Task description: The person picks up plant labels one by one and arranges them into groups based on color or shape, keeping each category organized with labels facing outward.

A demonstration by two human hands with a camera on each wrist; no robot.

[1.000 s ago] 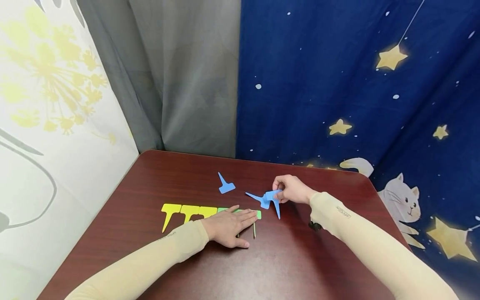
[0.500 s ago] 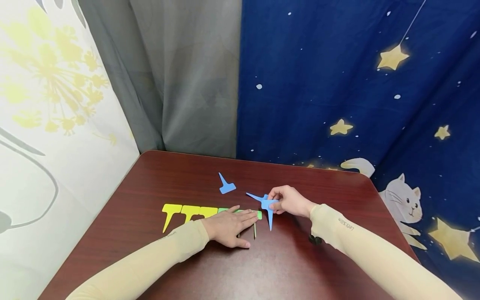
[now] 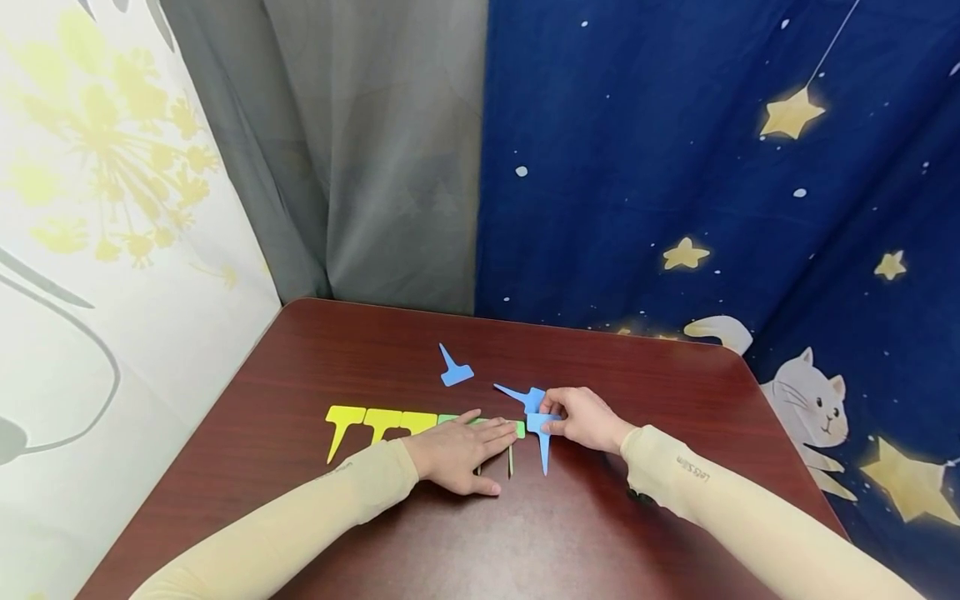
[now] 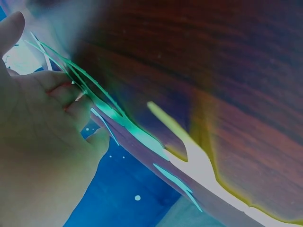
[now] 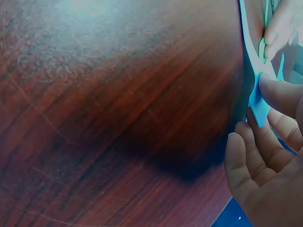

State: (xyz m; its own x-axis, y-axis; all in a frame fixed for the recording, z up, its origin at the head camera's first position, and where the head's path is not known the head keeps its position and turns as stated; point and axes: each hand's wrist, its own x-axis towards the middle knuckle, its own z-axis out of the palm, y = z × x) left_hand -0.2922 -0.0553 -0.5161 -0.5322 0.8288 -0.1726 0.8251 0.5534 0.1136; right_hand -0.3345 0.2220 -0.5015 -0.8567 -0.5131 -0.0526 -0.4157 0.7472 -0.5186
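Observation:
My right hand [image 3: 585, 417] pinches a blue T-shaped plant label [image 3: 543, 437] between thumb and fingers, its stem pointing toward me. That label's head stands right at the right end of a row of labels. In the right wrist view the thumb lies on the blue label [image 5: 258, 99]. My left hand [image 3: 459, 457] lies flat with straight fingers over the green labels [image 3: 521, 429], hiding most of them. Left of them in the row come yellow labels [image 3: 345, 415], partly behind the left sleeve. A second blue label [image 3: 517, 394] lies just behind the held one, partly covered.
Another blue label [image 3: 457, 374] lies farther back on the dark red wooden table [image 3: 360, 350]. A grey curtain [image 3: 405, 167] and a blue star-patterned curtain [image 3: 600, 208] hang behind the table's far edge.
My right hand has brought the pinched blue label left and toward me, down to the row's right end, its stem now pointing nearer straight at me. The left hand has stayed in place.

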